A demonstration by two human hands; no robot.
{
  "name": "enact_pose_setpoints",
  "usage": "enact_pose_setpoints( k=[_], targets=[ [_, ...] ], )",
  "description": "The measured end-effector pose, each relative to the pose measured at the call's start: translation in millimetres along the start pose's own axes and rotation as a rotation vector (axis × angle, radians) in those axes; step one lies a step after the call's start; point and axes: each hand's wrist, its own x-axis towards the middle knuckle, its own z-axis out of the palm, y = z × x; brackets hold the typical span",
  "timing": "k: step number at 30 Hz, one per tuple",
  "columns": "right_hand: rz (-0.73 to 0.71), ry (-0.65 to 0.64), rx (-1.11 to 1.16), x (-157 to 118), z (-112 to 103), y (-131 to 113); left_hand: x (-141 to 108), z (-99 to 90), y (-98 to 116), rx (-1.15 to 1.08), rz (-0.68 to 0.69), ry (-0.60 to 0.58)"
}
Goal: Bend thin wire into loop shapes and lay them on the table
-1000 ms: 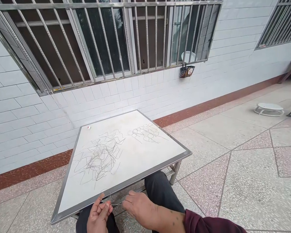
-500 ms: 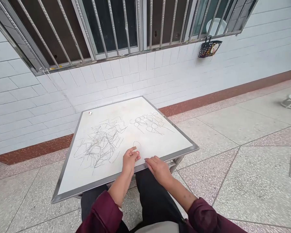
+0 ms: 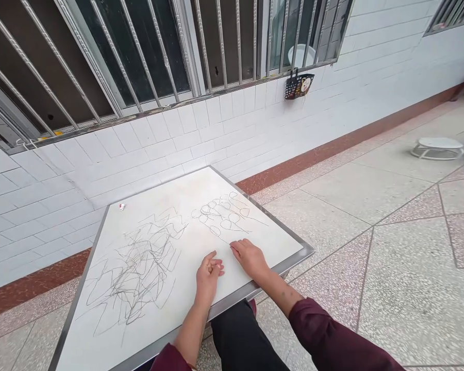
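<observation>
Thin, dark, bent wires (image 3: 139, 273) lie in a tangled heap on the left half of the white tabletop (image 3: 185, 190). Several looped wires (image 3: 226, 211) with straight tails are grouped towards the right. My right hand (image 3: 251, 259) is just in front of that group, its fingertips pinched at the tail end of one looped wire (image 3: 215, 231). Between the heap and the loops, nearer the front edge, my left hand (image 3: 209, 277) hovers with loosely curled fingers apart and nothing visible in them.
A small white and red item (image 3: 122, 206) sits at the table's back left corner. Behind the table stands a white tiled wall (image 3: 247, 139) with barred windows and a hanging patterned basket (image 3: 298, 86). A white stool (image 3: 440, 144) is on the floor at right.
The view has shifted right. My right hand has moved from the front edge towards the looped wires. The wire loop formerly at my left hand has left it, and its fingers have loosened.
</observation>
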Motion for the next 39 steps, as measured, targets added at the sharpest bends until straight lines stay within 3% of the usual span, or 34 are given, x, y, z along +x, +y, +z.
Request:
enact_pose_setpoints(
  k=[5, 10, 19, 25, 29, 33, 36, 39],
  targets=[
    [0.039, -0.046, -0.017, 27, 11, 11, -19, -2.3, -3, 0.082, 0.024, -0.093],
    [0.075, -0.082, -0.014, 35, 22, 16, -37, -11.5, -4, 0.132, 0.026, -0.123],
    [0.167, 0.024, 0.091, 24, 22, 27, -67, -20.9, -12, 0.190, 0.076, -0.156],
    [0.198, 0.068, 0.236, -6, 13, 33, -124, -41.8, -30, 0.215, 0.036, -0.179],
    [0.194, 0.125, 0.442, -53, 16, -10, -175, -66.0, -60, 0.188, -0.053, -0.133],
    [-0.105, -0.057, 0.652, -92, 21, -87, -200, -84.6, -81, 0.138, -0.095, -0.011],
    [-0.286, -0.141, 0.723, -88, 25, -139, -204, -92.4, -80, 0.116, -0.069, 0.034],
    [-0.371, -0.180, 0.631, -63, 30, -173, -209, -98.7, -74, 0.099, -0.040, 0.053]
  ],
)
